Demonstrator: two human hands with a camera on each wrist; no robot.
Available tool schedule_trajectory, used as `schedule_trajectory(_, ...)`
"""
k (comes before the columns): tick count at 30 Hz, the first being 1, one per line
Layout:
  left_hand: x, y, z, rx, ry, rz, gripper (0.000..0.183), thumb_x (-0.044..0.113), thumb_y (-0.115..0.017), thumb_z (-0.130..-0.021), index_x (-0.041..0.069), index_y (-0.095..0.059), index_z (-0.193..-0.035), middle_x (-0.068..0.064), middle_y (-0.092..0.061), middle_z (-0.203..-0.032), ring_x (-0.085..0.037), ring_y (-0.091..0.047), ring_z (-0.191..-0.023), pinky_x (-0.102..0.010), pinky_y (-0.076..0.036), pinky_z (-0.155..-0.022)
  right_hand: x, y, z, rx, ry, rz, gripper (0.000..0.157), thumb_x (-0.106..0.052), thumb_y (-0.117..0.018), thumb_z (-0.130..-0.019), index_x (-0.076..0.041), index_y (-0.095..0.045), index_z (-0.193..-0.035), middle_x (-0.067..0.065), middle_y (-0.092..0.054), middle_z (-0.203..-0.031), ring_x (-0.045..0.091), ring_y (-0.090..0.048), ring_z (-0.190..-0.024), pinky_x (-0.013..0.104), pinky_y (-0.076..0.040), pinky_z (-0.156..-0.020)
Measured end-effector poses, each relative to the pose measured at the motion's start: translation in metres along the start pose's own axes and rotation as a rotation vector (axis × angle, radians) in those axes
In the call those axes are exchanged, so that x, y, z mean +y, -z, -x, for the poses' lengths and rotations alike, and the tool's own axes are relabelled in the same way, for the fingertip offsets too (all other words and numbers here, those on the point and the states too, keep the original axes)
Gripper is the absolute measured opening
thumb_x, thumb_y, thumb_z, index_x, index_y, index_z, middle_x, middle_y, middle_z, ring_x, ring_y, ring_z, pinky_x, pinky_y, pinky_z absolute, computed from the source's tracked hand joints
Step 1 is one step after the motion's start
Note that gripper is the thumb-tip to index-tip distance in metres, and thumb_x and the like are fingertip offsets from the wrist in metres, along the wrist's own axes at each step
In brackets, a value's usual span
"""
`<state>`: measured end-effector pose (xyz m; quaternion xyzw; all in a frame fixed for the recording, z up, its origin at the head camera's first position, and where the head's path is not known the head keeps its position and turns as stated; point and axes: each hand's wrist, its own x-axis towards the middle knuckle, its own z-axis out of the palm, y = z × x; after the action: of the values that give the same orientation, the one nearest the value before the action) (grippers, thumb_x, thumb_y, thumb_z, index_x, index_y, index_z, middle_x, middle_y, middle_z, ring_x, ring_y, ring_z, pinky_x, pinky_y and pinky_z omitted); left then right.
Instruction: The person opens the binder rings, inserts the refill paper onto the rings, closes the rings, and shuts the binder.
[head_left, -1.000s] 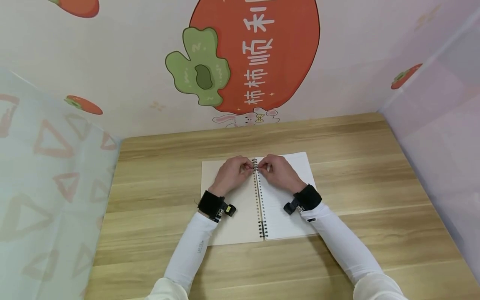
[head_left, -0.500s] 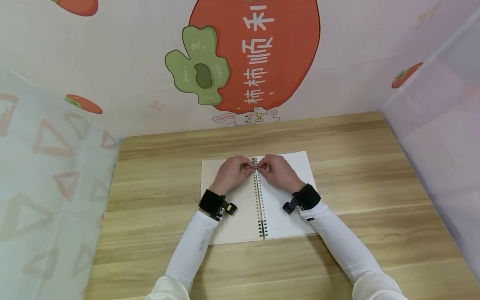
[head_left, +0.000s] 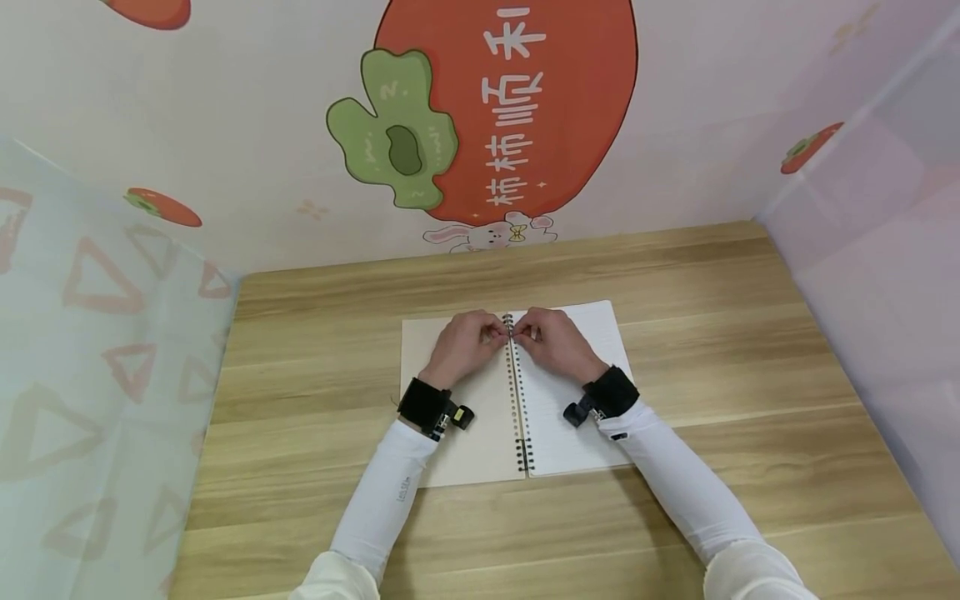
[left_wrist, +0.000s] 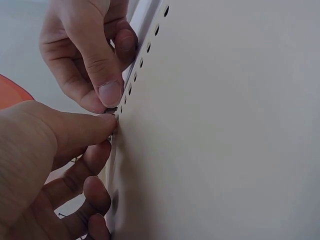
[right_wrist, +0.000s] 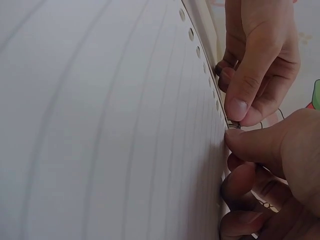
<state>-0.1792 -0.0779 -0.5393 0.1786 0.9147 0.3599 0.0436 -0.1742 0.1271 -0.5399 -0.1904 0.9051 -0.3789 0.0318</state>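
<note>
A ring-bound notebook (head_left: pixel 480 433) lies open on the table, a plain beige cover on the left and a white lined page (head_left: pixel 577 425) on the right. Dark binder rings (head_left: pixel 507 320) show at the top of its spine, others at the bottom end. My left hand (head_left: pixel 467 343) pinches the top rings from the left, thumb against forefinger. From the right, my right hand (head_left: pixel 558 343) pinches the same spot. Both wrist views show the thumb tips nearly meeting at a small dark ring piece (left_wrist: pixel 111 110) beside the punched holes (right_wrist: pixel 198 52). Fingertips hide most of that ring.
The wooden table (head_left: pixel 300 350) extends around the notebook on all sides. A printed wall (head_left: pixel 262 125) stands behind it, with pale side panels (head_left: pixel 67 350) at left and right. Black wrist straps (head_left: pixel 423 404) carry the small cameras.
Both hands keep their pinch at the top of the spine with hardly any movement. The head view has shifted very slightly.
</note>
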Motion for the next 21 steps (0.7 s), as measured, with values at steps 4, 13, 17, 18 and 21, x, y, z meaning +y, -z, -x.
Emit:
schedule_trajectory(4, 0.0011, 0.001, 0.0, -0.005, 0.006, 0.011, 0.006, 0.023, -0.075, -0.093, 0.019, -0.079, -0.093, 0.008, -0.071, -0.089, -0.009, -0.063, -0.079, -0.029, -0.051, -0.07, -0.0002, -0.0003, 0.0002, 0.005, 0.002, 0.002, 0.008, -0.012, -0.072, -0.094, -0.011, -0.08, -0.095, -0.002, -0.069, -0.087, 0.013, -0.057, -0.069, 0.031, -0.047, -0.063)
schedule_trajectory(13, 0.0018, 0.0009, 0.0005, -0.021, 0.038, 0.033, 0.005, 0.022, -0.077, -0.092, 0.018, -0.08, -0.093, 0.007, -0.072, -0.089, -0.009, -0.064, -0.08, -0.029, -0.052, -0.072, -0.0009, -0.0018, 0.0007, 0.01, 0.005, 0.005, 0.007, -0.011, -0.073, -0.093, -0.011, -0.081, -0.094, -0.002, -0.07, -0.086, 0.013, -0.057, -0.069, 0.031, -0.047, -0.064)
schedule_trajectory(17, 0.0019, 0.0008, -0.0002, -0.022, 0.038, 0.032, 0.005, 0.022, -0.077, -0.092, 0.018, -0.08, -0.094, 0.007, -0.072, -0.09, -0.01, -0.064, -0.081, -0.03, -0.052, -0.072, -0.0007, -0.0016, 0.0007, 0.014, -0.002, 0.004, 0.008, -0.012, -0.073, -0.093, -0.01, -0.081, -0.094, -0.001, -0.071, -0.087, 0.013, -0.058, -0.07, 0.031, -0.047, -0.064)
schedule_trajectory(18, 0.002, 0.0009, -0.0003, -0.022, 0.037, 0.032, 0.006, 0.022, -0.077, -0.092, 0.018, -0.08, -0.094, 0.007, -0.072, -0.09, -0.01, -0.064, -0.081, -0.03, -0.052, -0.071, -0.0007, -0.0015, 0.0006, 0.014, -0.004, 0.004, 0.008, -0.012, -0.073, -0.093, -0.01, -0.081, -0.094, -0.001, -0.071, -0.087, 0.013, -0.058, -0.07, 0.031, -0.047, -0.064)
schedule_trajectory(21, 0.0016, 0.0008, -0.0008, -0.02, 0.039, 0.031, 0.005, 0.022, -0.077, -0.092, 0.019, -0.08, -0.094, 0.007, -0.071, -0.09, -0.01, -0.063, -0.08, -0.03, -0.051, -0.071, -0.0014, -0.0009, 0.0001, 0.011, -0.009, -0.001, 0.009, -0.012, -0.072, -0.094, -0.01, -0.081, -0.094, -0.001, -0.071, -0.088, 0.014, -0.058, -0.07, 0.032, -0.047, -0.064)
